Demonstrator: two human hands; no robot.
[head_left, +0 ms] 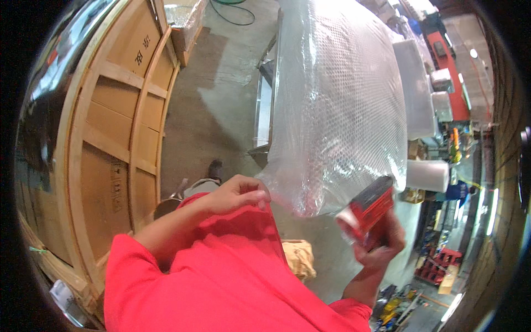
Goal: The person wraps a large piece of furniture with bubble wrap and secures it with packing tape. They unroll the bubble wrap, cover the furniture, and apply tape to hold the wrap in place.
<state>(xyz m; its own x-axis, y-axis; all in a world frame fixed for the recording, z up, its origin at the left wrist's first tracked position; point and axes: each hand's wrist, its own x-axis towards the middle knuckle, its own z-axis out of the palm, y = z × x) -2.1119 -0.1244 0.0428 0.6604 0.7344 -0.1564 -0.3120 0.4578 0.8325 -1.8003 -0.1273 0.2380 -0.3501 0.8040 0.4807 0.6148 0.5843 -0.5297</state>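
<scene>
A large, boxy load wrapped in clear bubble wrap [348, 94] stands in front of me. My right hand [387, 240] grips a red and dark tape dispenser [369, 207] by its handle, close to the wrap's near right corner; motion blurs it a little. A clear, shiny roll of tape [348, 221] seems to sit at its lower left. My left hand [241, 195] is at the near left corner of the wrap, with fingers curled and thumb drawn in. Whether it pinches a bit of film or tape there is too small to tell.
A tall wooden crate with cardboard panels [113, 105] lines the left side. Crumpled brown paper [298, 259] lies on the floor below the load. To the right are a white roll [428, 175], a red crate [440, 265], shelving and a distant person in blue [458, 191].
</scene>
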